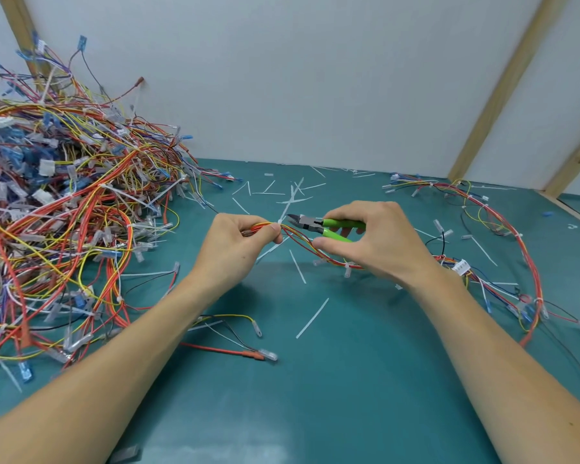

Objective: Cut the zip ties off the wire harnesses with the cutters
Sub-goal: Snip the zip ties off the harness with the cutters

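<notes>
Left hand (238,239) pinches a bundle of orange, red and yellow wires (302,239) between thumb and curled fingers, holding it just above the counter (315,380). Right hand (372,239) is wrapped round the green handles of the cutters (318,226), nose pointing left, and the blades look slightly parted, right beside a white zip tie (279,226) at the left fingertips. So this reads as the line-up for a snip, the tie not yet cut. What the next move calls for, I'd say, is slipping one blade under the tie alone, clear of the insulation, then a squeeze; the wires crowd close there, so a nick is the risk. This harness trails off to the right under the wrist, into a looser loop of harness (503,249) lying flat. On the left sits a big tangled heap of harnesses (64,209), connectors and ties all through it. The counter is teal, littered with cut tie tails (312,318). Behind, a plain pale wall (315,78) with bare wooden battens (503,85) running up it.
</notes>
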The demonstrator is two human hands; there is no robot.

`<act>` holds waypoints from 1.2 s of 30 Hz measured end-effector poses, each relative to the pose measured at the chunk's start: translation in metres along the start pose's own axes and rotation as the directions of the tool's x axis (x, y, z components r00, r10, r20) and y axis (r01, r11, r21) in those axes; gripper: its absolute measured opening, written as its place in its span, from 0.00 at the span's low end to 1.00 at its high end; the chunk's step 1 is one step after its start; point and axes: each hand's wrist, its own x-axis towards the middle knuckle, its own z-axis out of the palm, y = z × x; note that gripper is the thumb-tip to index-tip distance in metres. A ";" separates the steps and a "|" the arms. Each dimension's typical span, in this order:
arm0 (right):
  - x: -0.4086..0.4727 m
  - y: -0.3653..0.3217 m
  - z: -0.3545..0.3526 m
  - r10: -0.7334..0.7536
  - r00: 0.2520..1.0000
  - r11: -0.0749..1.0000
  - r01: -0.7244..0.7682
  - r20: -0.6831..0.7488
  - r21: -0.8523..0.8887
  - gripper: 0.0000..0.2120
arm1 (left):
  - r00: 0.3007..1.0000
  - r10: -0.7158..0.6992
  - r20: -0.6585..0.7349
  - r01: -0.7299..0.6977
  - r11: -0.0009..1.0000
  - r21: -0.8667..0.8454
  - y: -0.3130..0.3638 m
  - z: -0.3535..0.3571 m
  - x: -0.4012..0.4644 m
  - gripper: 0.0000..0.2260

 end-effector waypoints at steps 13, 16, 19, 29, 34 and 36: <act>0.000 -0.008 -0.002 -0.014 1.000 1.000 0.014 0.014 0.005 0.21 | 0.989 0.147 -0.018 -0.142 0.975 0.169 0.002 0.005 -0.007 0.10; 0.000 -0.009 -0.001 -0.010 1.000 1.000 0.010 0.016 0.027 0.25 | 0.986 0.163 -0.020 -0.156 0.967 0.201 0.002 0.005 -0.006 0.11; 0.000 -0.009 -0.001 -0.009 1.000 0.999 0.009 0.012 0.031 0.24 | 0.984 0.178 -0.020 -0.169 0.960 0.222 0.000 0.004 -0.006 0.11; 0.000 -0.008 0.000 -0.012 0.999 1.000 0.012 0.032 0.000 0.22 | 0.976 0.216 -0.037 -0.198 0.941 0.275 -0.002 0.005 -0.007 0.11; 0.000 -0.007 0.001 -0.006 0.999 1.000 0.006 0.042 0.008 0.20 | 0.973 0.231 -0.026 -0.213 0.930 0.300 -0.003 0.005 -0.007 0.10; 0.000 -0.006 0.001 -0.006 0.999 1.000 0.006 0.045 0.001 0.17 | 0.973 0.231 -0.025 -0.213 0.931 0.295 -0.004 0.005 -0.007 0.10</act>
